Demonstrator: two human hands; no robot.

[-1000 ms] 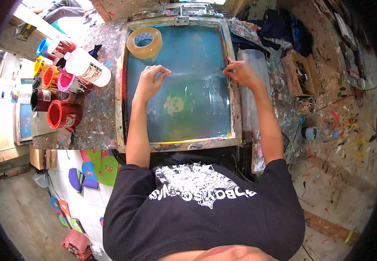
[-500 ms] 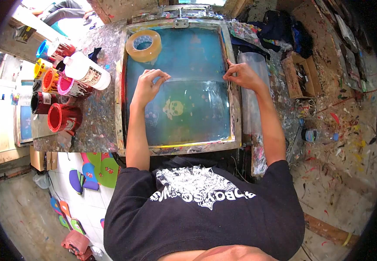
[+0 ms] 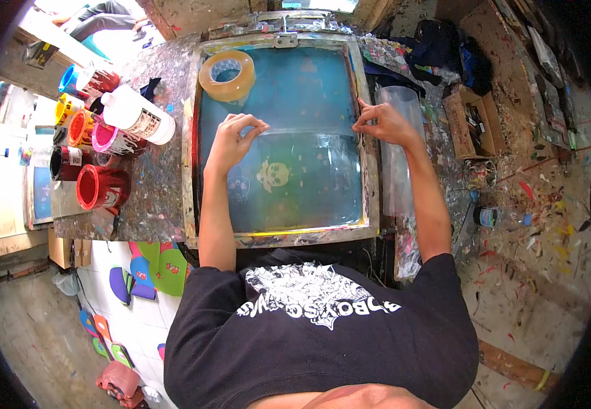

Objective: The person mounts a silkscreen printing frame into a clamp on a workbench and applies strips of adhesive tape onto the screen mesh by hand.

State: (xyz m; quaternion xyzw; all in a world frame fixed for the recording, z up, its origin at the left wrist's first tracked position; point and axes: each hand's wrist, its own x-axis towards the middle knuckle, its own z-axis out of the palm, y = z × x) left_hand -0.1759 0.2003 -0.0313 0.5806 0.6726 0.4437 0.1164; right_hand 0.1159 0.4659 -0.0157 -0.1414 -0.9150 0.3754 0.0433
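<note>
Over the blue screen (image 3: 295, 88), a clear strip (image 3: 309, 130) is stretched, its ends pinched between closed thumb and fingertips of the left hand (image 3: 235, 138) and right hand (image 3: 389, 124); by these 2 grips, slack is presumably prevented. The tape roll (image 3: 227, 89) is laid far left on the screen, probably for easy reach.

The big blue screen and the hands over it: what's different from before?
Everything sits slightly lower in the picture, as if the camera tipped. Nothing was visibly picked up or let go. The left hand and right hand still pinch a clear, thin plastic strip over the blue, wood-framed screen, and the round, yellowish roll of clear tape stays at its far left corner.
</note>
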